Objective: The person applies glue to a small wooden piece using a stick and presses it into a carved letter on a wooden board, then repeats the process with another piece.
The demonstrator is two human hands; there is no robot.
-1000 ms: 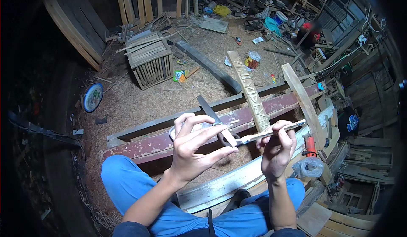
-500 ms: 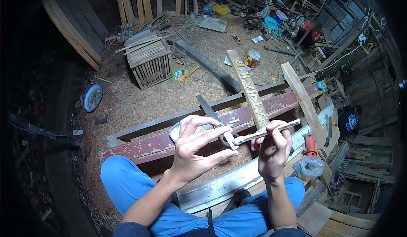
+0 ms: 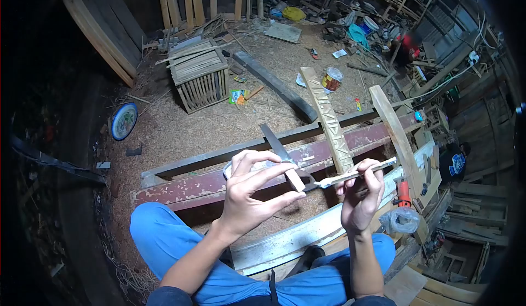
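My left hand [image 3: 247, 190] pinches a small pale wooden piece [image 3: 296, 180] between thumb and fingers. In my right hand [image 3: 362, 196] is a thin stick [image 3: 359, 170], held between thumb and fingertips, its whitish left tip just right of the wooden piece. A narrow gap seems to separate the two. Behind the hands, a hand saw [image 3: 275, 143] lies on the worn dark red plank [image 3: 192, 189], its handle partly hidden by my left hand and the wooden piece. Beyond my right hand, a carved wooden board [image 3: 325, 117] with raised letter-like shapes rests across the planks.
A plain curved board [image 3: 392, 122] lies right of the carved one. Near my right knee are a red tool [image 3: 403, 191] and a clear plastic bag [image 3: 401, 218]. A slatted crate [image 3: 203, 81], paint can [image 3: 332, 79] and dark beam [image 3: 276, 87] stand or lie beyond. A person [image 3: 406, 48] sits far right.
My right hand has moved slightly right with the stick, whose tip has come away from the small wooden piece. That piece has turned a little in my left fingers. The view has shifted slightly.
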